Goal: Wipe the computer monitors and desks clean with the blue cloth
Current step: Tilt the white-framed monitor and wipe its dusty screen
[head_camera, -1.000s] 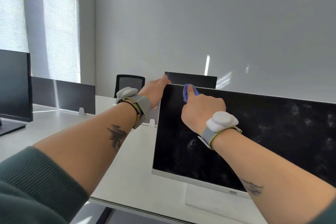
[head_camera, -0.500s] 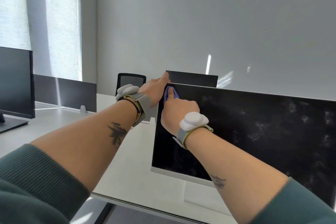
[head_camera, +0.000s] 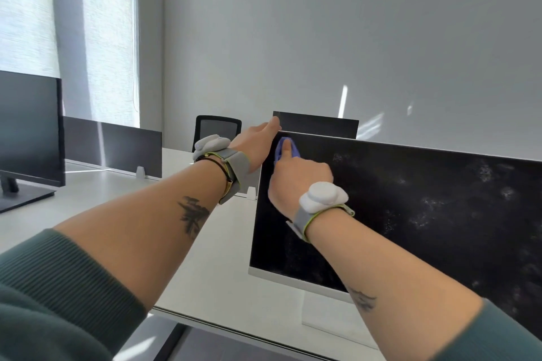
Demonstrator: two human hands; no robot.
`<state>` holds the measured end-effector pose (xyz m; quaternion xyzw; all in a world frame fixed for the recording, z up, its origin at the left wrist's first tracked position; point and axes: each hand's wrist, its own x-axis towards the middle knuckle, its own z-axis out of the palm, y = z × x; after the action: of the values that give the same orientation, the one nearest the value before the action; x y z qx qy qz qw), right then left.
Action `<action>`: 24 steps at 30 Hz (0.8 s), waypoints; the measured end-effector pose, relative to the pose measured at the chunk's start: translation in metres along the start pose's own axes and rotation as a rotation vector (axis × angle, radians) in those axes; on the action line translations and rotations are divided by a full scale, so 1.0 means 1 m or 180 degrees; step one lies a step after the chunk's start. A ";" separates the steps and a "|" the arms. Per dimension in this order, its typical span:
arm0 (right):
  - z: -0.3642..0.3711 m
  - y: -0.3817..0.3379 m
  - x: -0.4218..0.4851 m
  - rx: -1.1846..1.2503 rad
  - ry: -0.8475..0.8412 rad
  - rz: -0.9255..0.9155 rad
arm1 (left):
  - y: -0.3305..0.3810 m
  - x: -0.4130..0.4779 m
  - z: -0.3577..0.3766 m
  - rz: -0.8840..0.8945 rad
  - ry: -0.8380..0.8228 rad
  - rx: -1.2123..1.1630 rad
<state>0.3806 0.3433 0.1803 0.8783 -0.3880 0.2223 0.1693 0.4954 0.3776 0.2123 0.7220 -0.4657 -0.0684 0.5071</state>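
A white-framed monitor (head_camera: 425,214) with a dusty black screen stands on the white desk (head_camera: 123,214) in front of me. My left hand (head_camera: 258,143) grips the monitor's top left corner, fingers over its edge. My right hand (head_camera: 296,182) presses a small blue cloth (head_camera: 283,149) against the screen just below that corner, index finger stretched over the cloth. Most of the cloth is hidden under the hand. Pale smudges cover the screen's right half.
A second black monitor (head_camera: 29,132) stands on the desk at the far left. Low dark divider panels (head_camera: 117,143) run along the desk's back. A black mesh chair (head_camera: 218,129) and another dark screen (head_camera: 319,124) sit behind. The desk's front edge (head_camera: 223,328) is near me.
My right hand slid the blue cloth leftward along the top of the screen to the upper left corner. My left hand stayed on the monitor's corner.
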 end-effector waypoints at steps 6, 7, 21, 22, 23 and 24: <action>0.013 0.020 -0.014 0.0074 -0.0067 0.0125 | -0.010 0.000 0.002 -0.0014 -0.0015 -0.0121; 0.010 0.028 -0.019 -0.0022 0.0068 0.0176 | -0.011 0.000 0.003 -0.0067 -0.0051 -0.0284; 0.014 0.008 -0.018 0.0063 -0.0320 0.0023 | -0.006 -0.011 0.001 -0.0383 -0.0323 -0.0837; 0.011 0.015 -0.023 0.0043 -0.0270 0.0050 | -0.006 -0.011 0.001 -0.0372 -0.0327 -0.0845; 0.007 0.022 -0.026 0.0006 -0.0178 0.0115 | -0.006 -0.012 0.002 -0.0357 -0.0334 -0.0866; 0.002 0.029 -0.028 -0.0028 -0.0053 0.0204 | -0.006 -0.013 0.003 -0.0336 -0.0340 -0.0881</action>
<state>0.3423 0.3408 0.1677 0.8665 -0.4183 0.2187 0.1627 0.4902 0.3860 0.2015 0.6640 -0.4395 -0.1968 0.5720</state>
